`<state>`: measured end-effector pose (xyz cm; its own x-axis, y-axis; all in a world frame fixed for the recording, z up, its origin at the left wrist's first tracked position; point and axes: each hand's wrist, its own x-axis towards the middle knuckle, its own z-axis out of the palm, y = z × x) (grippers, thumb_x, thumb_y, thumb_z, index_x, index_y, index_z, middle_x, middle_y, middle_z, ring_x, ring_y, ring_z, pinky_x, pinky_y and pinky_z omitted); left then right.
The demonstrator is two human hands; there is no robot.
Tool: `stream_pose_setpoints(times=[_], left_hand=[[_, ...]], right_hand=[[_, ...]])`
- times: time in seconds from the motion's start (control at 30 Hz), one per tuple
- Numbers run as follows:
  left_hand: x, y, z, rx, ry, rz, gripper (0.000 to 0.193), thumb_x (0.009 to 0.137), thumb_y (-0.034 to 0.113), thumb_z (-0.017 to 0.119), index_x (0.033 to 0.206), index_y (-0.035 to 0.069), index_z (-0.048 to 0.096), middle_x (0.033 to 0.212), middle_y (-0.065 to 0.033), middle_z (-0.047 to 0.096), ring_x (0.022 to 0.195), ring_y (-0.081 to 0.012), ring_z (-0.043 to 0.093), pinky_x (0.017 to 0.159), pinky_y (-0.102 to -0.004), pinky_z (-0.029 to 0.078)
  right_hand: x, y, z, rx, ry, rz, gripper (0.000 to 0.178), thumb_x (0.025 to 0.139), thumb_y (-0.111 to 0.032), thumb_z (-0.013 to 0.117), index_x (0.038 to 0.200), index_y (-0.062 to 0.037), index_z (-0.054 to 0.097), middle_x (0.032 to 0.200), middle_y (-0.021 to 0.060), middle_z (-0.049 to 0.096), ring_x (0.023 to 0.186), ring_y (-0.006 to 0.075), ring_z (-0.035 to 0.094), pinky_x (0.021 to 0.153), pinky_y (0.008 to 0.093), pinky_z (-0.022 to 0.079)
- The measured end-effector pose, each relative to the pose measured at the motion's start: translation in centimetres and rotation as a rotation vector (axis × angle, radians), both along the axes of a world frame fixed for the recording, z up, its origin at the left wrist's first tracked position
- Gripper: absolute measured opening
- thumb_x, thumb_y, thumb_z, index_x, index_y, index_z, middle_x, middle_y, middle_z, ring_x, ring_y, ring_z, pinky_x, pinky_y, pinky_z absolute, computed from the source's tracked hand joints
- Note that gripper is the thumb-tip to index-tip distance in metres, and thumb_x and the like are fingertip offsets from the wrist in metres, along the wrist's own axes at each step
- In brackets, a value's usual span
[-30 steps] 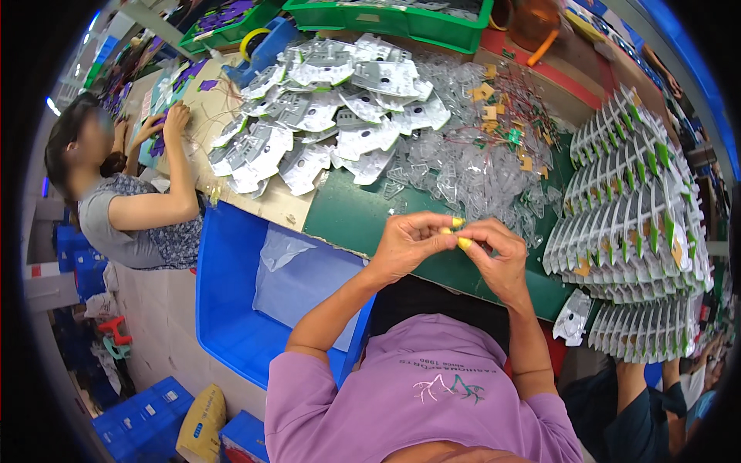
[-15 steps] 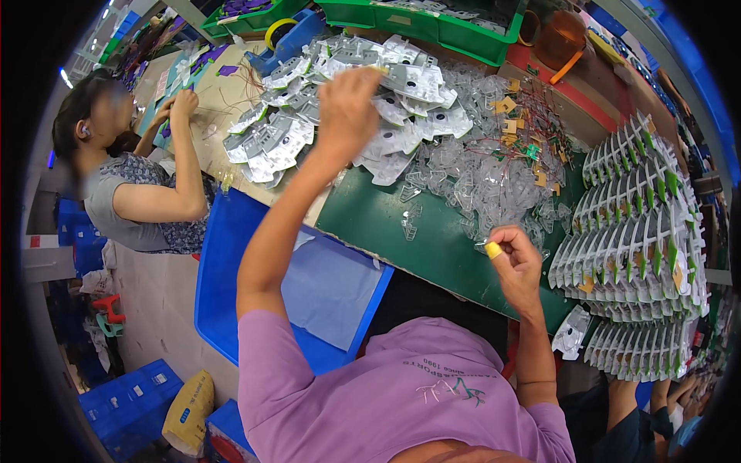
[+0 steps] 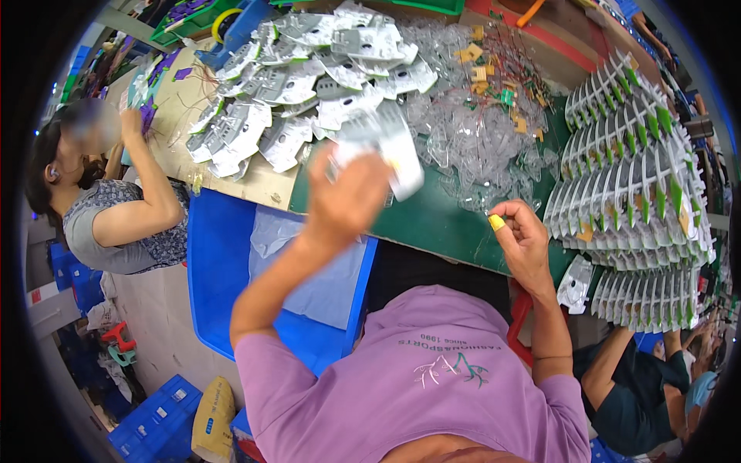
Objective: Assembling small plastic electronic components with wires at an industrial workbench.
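1. A white-and-grey shell [image 3: 395, 143] is gripped by the left hand [image 3: 351, 191], both blurred, over the green tabletop [image 3: 432, 225], before the shell pile [image 3: 297, 81].
2. The right hand [image 3: 526, 243] is positioned near clear parts [image 3: 478, 143]; its grip cannot be determined.
3. Shell rows [image 3: 629, 189] are stacked rightward.

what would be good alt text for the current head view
A person's left hand holds a blurred white-and-gray plastic part over a worktable, the right hand near a heap of clear pieces. Similar parts lie piled beyond, and rows of parts stand at right.
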<state>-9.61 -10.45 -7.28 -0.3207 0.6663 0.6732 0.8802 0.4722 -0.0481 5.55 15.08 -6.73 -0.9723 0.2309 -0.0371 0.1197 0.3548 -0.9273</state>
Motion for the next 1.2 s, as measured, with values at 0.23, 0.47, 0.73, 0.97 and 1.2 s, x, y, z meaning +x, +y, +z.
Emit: stream_pose_setpoints(times=[0.23, 0.47, 0.73, 0.97, 1.2], left_hand=[[10.2, 1.3, -5.1, -0.123, -0.270, -0.068, 0.024, 0.078, 0.017, 0.070, 0.101, 0.011, 0.067, 0.098, -0.0044, 0.063, 0.105, -0.0206, 0.063, 0.105, -0.0438, 0.030], [9.3, 1.2, -5.6, -0.065, -0.554, -0.087, 0.040, 0.071, 0.025, 0.080, 0.104, 0.008, 0.065, 0.107, -0.0101, 0.060, 0.109, -0.0271, 0.057, 0.099, -0.0460, 0.038], [3.2, 0.8, -5.4, 0.146, -0.523, 0.244, 0.040, 0.075, 0.015, 0.078, 0.110, 0.003, 0.063, 0.101, -0.0121, 0.068, 0.092, -0.0295, 0.063, 0.083, -0.0395, 0.047], [6.1, 0.3, -8.0, 0.175, -0.409, 0.091, 0.041, 0.078, -0.003, 0.062, 0.118, 0.000, 0.062, 0.112, -0.0142, 0.065, 0.090, -0.0311, 0.066, 0.077, -0.0387, 0.054], [6.8, -1.4, -6.4, -0.081, -0.413, -0.009, 0.037, 0.079, -0.007, 0.059, 0.116, 0.001, 0.064, 0.114, -0.0146, 0.063, 0.106, -0.0317, 0.062, 0.090, -0.0425, 0.050]], right_hand=[[-1.4, -3.2, -2.2, 0.395, 0.184, 0.262, 0.016, 0.081, -0.003, 0.062, 0.096, -0.0024, 0.058, 0.090, 0.0124, 0.059, 0.073, 0.0306, 0.062, 0.061, 0.0410, 0.048], [-3.0, -5.4, -3.5, 0.774, 0.248, 0.461, 0.020, 0.075, -0.004, 0.065, 0.092, -0.0017, 0.056, 0.088, 0.0093, 0.053, 0.076, 0.0254, 0.061, 0.060, 0.0372, 0.051], [-1.7, -5.6, -3.2, 0.829, 0.265, 0.459, 0.022, 0.072, 0.000, 0.063, 0.094, -0.0006, 0.059, 0.089, 0.0084, 0.054, 0.076, 0.0240, 0.060, 0.060, 0.0365, 0.052], [-1.0, -4.7, -3.0, 0.811, 0.229, 0.395, 0.023, 0.074, 0.000, 0.062, 0.097, -0.0016, 0.061, 0.094, 0.0073, 0.057, 0.078, 0.0237, 0.062, 0.062, 0.0372, 0.053], [-1.0, -4.1, -3.3, 0.786, 0.240, 0.379, 0.024, 0.075, 0.000, 0.061, 0.098, -0.0021, 0.062, 0.093, 0.0071, 0.058, 0.075, 0.0236, 0.063, 0.062, 0.0380, 0.053]])
